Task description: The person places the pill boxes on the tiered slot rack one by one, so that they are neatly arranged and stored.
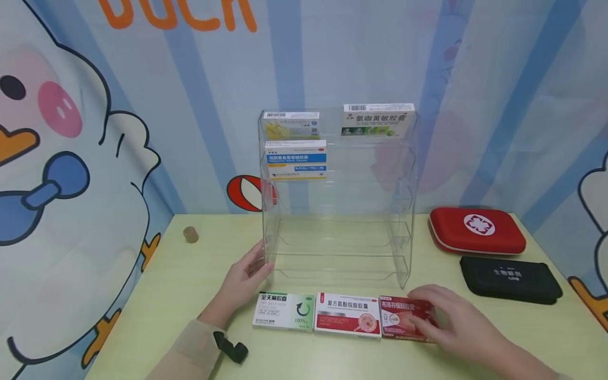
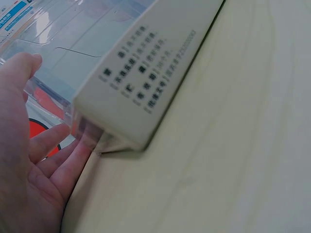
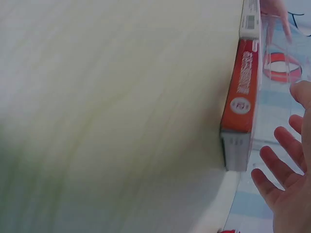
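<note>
A clear stepped acrylic rack (image 1: 339, 255) stands on the table with medicine boxes in its upper tiers. My left hand (image 1: 244, 278) rests at its lower left side, thumb near the front edge and fingers extended along the side. In front lie three medicine boxes in a row: a white and green box (image 1: 280, 312), a white and red box (image 1: 347, 323) and a red box (image 1: 396, 319). My right hand (image 1: 451, 322) reaches over the red box's right end, partly hiding it. In the right wrist view its fingers (image 3: 277, 167) are spread, apart from the box.
In the rack are a yellow and white box (image 1: 292, 126), a blue and white box (image 1: 296, 161) and a white and green box (image 1: 377, 121). A red zip case (image 1: 451, 229) and a black pouch (image 1: 513, 279) lie on the right; a small brown cylinder (image 1: 191, 235) stands back left.
</note>
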Tool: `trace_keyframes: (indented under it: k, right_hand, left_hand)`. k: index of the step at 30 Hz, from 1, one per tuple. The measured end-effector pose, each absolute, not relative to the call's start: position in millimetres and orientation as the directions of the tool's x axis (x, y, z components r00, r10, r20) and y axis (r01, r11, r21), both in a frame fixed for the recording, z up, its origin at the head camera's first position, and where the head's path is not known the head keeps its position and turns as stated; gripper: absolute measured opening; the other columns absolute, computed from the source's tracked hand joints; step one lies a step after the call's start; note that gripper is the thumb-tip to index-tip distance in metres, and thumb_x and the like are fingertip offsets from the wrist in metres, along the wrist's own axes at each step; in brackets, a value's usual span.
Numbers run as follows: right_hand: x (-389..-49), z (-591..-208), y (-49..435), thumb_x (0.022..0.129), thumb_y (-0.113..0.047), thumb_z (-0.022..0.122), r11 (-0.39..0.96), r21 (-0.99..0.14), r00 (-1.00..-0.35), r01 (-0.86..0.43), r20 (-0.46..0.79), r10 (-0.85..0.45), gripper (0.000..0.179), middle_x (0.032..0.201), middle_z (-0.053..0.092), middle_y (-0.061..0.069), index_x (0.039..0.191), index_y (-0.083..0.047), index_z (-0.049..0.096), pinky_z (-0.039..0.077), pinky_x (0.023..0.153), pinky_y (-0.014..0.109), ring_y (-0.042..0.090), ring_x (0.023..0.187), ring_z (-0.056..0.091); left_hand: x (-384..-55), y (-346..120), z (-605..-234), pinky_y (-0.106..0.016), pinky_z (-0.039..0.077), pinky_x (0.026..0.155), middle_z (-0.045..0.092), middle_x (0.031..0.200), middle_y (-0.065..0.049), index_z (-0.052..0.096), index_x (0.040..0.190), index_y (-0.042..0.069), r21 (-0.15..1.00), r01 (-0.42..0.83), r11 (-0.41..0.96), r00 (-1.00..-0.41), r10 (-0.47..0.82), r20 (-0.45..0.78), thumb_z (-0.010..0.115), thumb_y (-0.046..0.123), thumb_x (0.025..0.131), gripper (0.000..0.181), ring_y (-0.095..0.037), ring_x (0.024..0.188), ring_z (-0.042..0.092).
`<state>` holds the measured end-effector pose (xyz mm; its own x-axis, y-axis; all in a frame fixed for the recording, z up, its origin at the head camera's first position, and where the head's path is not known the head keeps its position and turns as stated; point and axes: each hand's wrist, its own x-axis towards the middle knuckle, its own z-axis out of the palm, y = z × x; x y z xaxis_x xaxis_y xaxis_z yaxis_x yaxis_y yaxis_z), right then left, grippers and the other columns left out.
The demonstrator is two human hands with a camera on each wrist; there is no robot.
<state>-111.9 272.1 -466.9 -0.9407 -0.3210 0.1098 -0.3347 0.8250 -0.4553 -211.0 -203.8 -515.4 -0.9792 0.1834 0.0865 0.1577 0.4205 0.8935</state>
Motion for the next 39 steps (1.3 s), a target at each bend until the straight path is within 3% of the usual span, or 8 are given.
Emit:
trace_keyframes:
  k: [3, 11, 15, 21, 27, 32, 39]
  right_hand:
    - [-113, -470, 281, 0.09, -0.051, 0.09, 0.831, -0.469, -0.948, -0.3, 0.045, -0.317, 0.048, 0.135, 0.074, -0.011, 0.133, -0.036, 0.074, 0.069, 0.091, 0.029, 0.016, 0.122, 0.07]
    - [-113, -476, 295, 0.085, -0.063, 0.087, 0.842, -0.483, -0.939, -0.24, -0.106, -0.328, 0.076, 0.149, 0.069, 0.005, 0.148, -0.025, 0.067, 0.068, 0.1, 0.055, 0.033, 0.138, 0.064]
    - [-114, -476, 297, 0.084, -0.065, 0.088, 0.847, -0.469, -0.935, -0.249, -0.111, -0.337, 0.081, 0.149, 0.069, 0.005, 0.15, -0.023, 0.066, 0.066, 0.103, 0.058, 0.034, 0.138, 0.064]
    - [-114, -472, 298, 0.078, -0.071, 0.089, 0.862, -0.428, -0.938, -0.27, -0.084, -0.336, 0.086, 0.141, 0.07, -0.005, 0.148, -0.025, 0.067, 0.069, 0.097, 0.041, 0.018, 0.127, 0.066]
    - [-114, -466, 296, 0.072, -0.068, 0.094, 0.88, -0.409, -0.948, -0.242, -0.094, -0.304, 0.088, 0.135, 0.069, -0.007, 0.146, -0.027, 0.069, 0.067, 0.087, 0.027, 0.012, 0.118, 0.065]
    - [-115, -459, 295, 0.075, -0.053, 0.099, 0.888, -0.395, -0.951, -0.238, -0.091, -0.295, 0.074, 0.129, 0.069, -0.005, 0.139, -0.028, 0.072, 0.069, 0.086, 0.029, 0.011, 0.112, 0.065]
    - [-120, -449, 299, 0.083, -0.034, 0.097, 0.86, -0.447, -0.944, -0.248, -0.087, -0.318, 0.052, 0.122, 0.075, -0.006, 0.13, -0.026, 0.077, 0.064, 0.079, 0.018, 0.004, 0.097, 0.067]
  left_hand:
    - [-211, -203, -514, -0.051, 0.052, 0.124, 0.057, 0.166, -0.012, 0.036, 0.172, 0.042, 0.895, 0.156, 0.418, -0.979, 0.185, 0.085, 0.07, 0.036, 0.11, 0.071, -0.037, 0.151, 0.06]
    - [-213, -202, -513, -0.052, 0.052, 0.123, 0.058, 0.166, -0.014, 0.036, 0.173, 0.037, 0.889, 0.172, 0.425, -0.978, 0.184, 0.101, 0.069, 0.032, 0.11, 0.071, -0.039, 0.15, 0.061]
    - [-213, -201, -514, -0.053, 0.052, 0.123, 0.058, 0.166, -0.014, 0.035, 0.173, 0.038, 0.892, 0.172, 0.419, -0.977, 0.189, 0.099, 0.07, 0.033, 0.11, 0.072, -0.039, 0.15, 0.061]
    - [-213, -200, -515, -0.052, 0.052, 0.124, 0.054, 0.169, -0.01, 0.036, 0.172, 0.039, 0.894, 0.178, 0.411, -0.974, 0.2, 0.102, 0.07, 0.034, 0.11, 0.071, -0.038, 0.15, 0.061]
    - [-214, -202, -517, -0.053, 0.052, 0.124, 0.056, 0.168, -0.009, 0.036, 0.171, 0.043, 0.895, 0.179, 0.409, -0.975, 0.198, 0.104, 0.07, 0.035, 0.11, 0.071, -0.037, 0.15, 0.06]
    - [-215, -203, -518, -0.053, 0.051, 0.124, 0.055, 0.169, -0.009, 0.035, 0.172, 0.043, 0.895, 0.184, 0.407, -0.974, 0.2, 0.109, 0.07, 0.036, 0.11, 0.071, -0.038, 0.151, 0.06]
    - [-212, -205, -518, -0.053, 0.051, 0.124, 0.052, 0.171, -0.006, 0.035, 0.172, 0.041, 0.891, 0.189, 0.412, -0.973, 0.2, 0.114, 0.07, 0.035, 0.11, 0.071, -0.037, 0.151, 0.06]
